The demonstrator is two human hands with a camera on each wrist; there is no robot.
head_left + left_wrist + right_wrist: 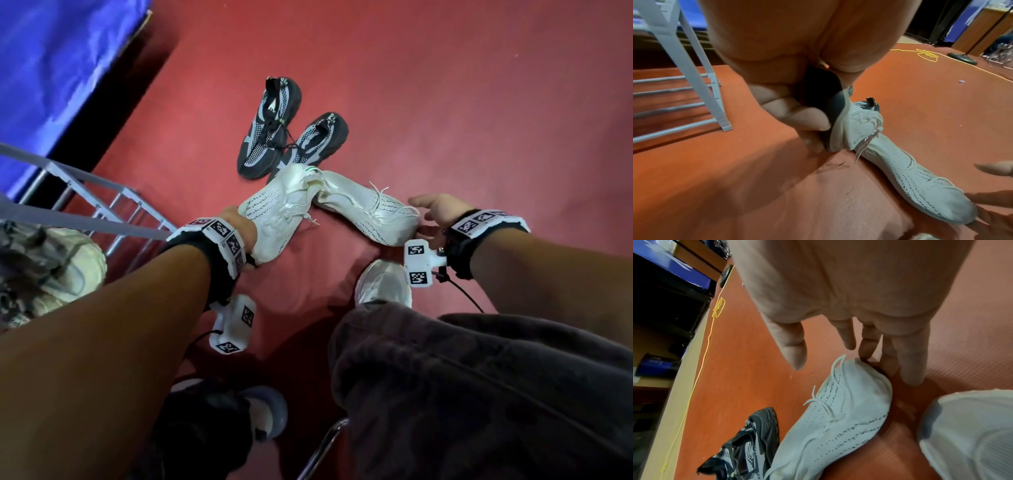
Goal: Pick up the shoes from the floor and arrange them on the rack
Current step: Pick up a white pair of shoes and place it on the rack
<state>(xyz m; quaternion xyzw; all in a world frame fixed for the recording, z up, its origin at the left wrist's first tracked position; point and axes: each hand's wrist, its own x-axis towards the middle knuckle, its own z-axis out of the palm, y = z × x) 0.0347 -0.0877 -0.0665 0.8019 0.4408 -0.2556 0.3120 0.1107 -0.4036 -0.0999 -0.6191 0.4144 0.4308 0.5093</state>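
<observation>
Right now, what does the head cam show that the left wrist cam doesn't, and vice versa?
Head only: both black sneakers in full on the red floor, both banded wrists, a shoe already sitting on the rack, the person's own white shoe.

Left wrist only: the left hand with its grip curled into the heel opening of one white sneaker, plus a yellow cord on the floor.

Both: the second white sneaker on the floor, the right hand's fingers by its toe, the grey rack.

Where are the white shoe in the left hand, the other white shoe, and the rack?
White shoe in the left hand (pixel 274 219): head view, on its knit upper.
Other white shoe (pixel 840 423): right wrist view, on its laced upper, lying on the floor.
Rack (pixel 694 68): left wrist view, on its grey side leg.
</observation>
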